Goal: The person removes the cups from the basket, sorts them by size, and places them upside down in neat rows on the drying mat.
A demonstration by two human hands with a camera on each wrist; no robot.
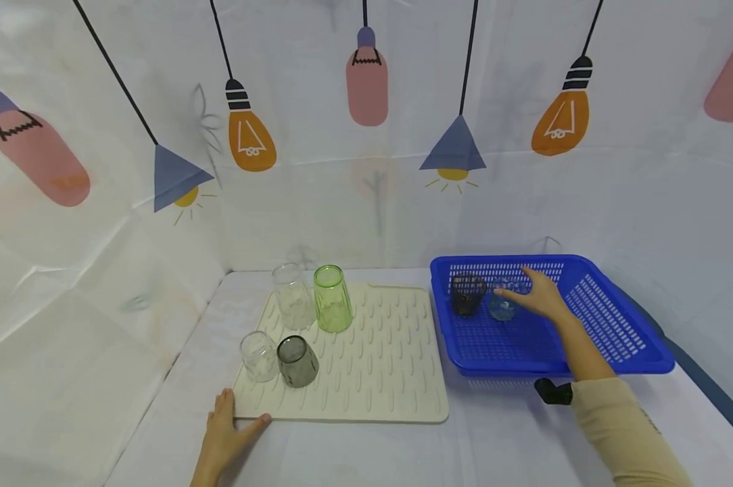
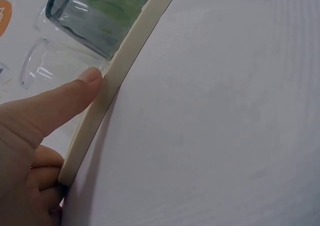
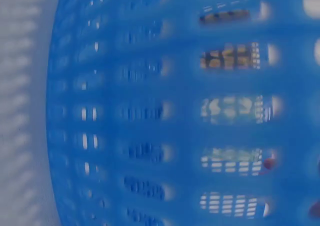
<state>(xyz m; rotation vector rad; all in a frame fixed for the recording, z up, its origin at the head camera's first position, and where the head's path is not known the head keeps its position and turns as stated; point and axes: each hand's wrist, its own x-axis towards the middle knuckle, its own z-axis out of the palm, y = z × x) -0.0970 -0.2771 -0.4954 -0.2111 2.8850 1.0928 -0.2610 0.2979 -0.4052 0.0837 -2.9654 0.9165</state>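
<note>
My left hand (image 1: 223,433) rests at the near-left corner of a cream draining mat (image 1: 379,365), thumb along its front edge and fingers by its left side. In the left wrist view, the thumb (image 2: 70,101) touches the mat's edge (image 2: 115,81). My right hand (image 1: 539,294) reaches into a blue plastic basket (image 1: 500,348), thumb and fingers spread at a clear bluish glass (image 1: 502,310). Beside that glass sits a dark glass (image 1: 466,294). The right wrist view shows mostly the basket's blurred slotted wall (image 3: 180,86); the right hand is largely hidden there.
On the mat's left part stand a tall clear glass (image 1: 293,297), a tall green glass (image 1: 333,301), a short clear glass (image 1: 259,357) and a short grey glass (image 1: 297,362). A white sheet with printed lamps (image 1: 366,203) hangs behind the white-covered table (image 1: 354,460).
</note>
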